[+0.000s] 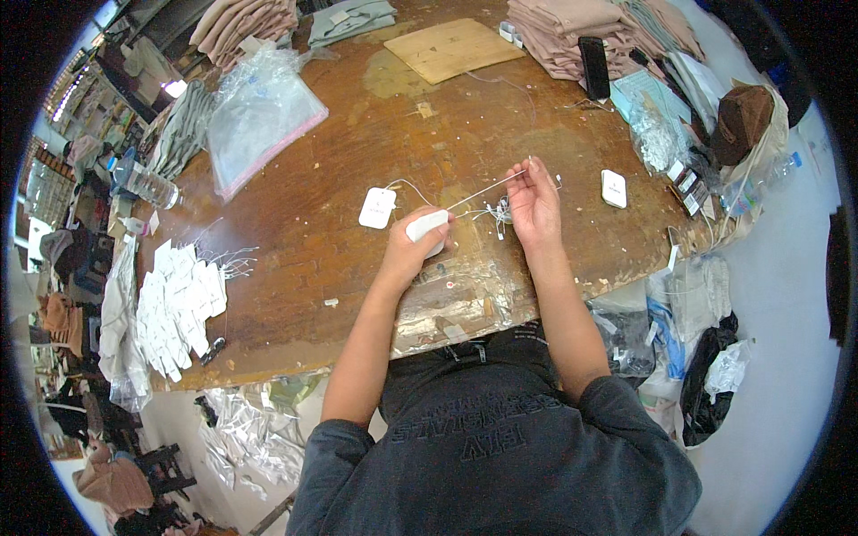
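My left hand (409, 255) is closed around a small stack of white hang tags (426, 225) near the table's front edge. From it a thin white string (483, 191) runs taut up to the right. My right hand (534, 210) pinches the string's far end between thumb and fingertips, its palm turned up. Beside that palm lies a little tangle of white strings (498, 214). One white tag (377, 207) with a looped string rests just left of my left hand. Farther right sits a small white stack of tags (613, 189).
A heap of strung white tags (183, 308) covers the table's left end. Clear plastic bags (259, 125) lie behind it, near a water bottle (147, 183). Toward the back are folded pink garments (567, 40), a wooden board (454, 49) and a black phone (593, 67). A brown cap (744, 125) sits right.
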`<action>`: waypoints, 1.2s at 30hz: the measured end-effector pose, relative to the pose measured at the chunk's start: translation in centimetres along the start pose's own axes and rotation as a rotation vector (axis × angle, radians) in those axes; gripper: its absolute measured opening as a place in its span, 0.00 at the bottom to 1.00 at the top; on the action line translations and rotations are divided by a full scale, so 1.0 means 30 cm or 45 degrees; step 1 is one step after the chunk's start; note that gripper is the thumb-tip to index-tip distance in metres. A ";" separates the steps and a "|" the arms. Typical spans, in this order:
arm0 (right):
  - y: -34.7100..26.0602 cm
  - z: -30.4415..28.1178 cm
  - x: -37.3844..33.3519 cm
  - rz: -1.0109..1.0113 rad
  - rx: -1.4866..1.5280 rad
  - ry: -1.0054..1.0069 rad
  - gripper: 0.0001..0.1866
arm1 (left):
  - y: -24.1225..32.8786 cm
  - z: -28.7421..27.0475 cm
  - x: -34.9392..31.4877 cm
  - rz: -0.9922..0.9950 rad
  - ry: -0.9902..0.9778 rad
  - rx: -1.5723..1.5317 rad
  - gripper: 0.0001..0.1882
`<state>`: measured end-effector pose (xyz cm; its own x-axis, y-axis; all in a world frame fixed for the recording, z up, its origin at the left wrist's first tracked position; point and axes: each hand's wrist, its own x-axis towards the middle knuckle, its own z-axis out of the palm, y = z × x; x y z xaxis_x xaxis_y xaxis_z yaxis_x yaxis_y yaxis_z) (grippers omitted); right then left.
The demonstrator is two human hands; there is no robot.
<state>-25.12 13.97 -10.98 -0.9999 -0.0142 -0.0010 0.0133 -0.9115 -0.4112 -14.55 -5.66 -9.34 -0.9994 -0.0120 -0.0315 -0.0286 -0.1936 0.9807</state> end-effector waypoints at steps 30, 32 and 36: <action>0.136 0.124 -0.185 -0.505 -1.764 -0.567 0.06 | -0.033 0.024 0.016 0.304 0.309 0.280 0.14; 0.138 0.123 -0.186 -0.527 -1.754 -0.567 0.06 | -0.032 0.026 0.016 0.310 0.317 0.299 0.15; 0.143 0.121 -0.186 -0.593 -1.783 -0.574 0.06 | -0.030 0.026 0.016 0.323 0.313 0.317 0.14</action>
<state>-19.48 8.65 -9.44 -0.8263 -0.2011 0.5262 -0.5619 0.2286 -0.7950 -15.01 -4.73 -10.08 -0.9422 -0.2680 0.2011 0.1839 0.0881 0.9790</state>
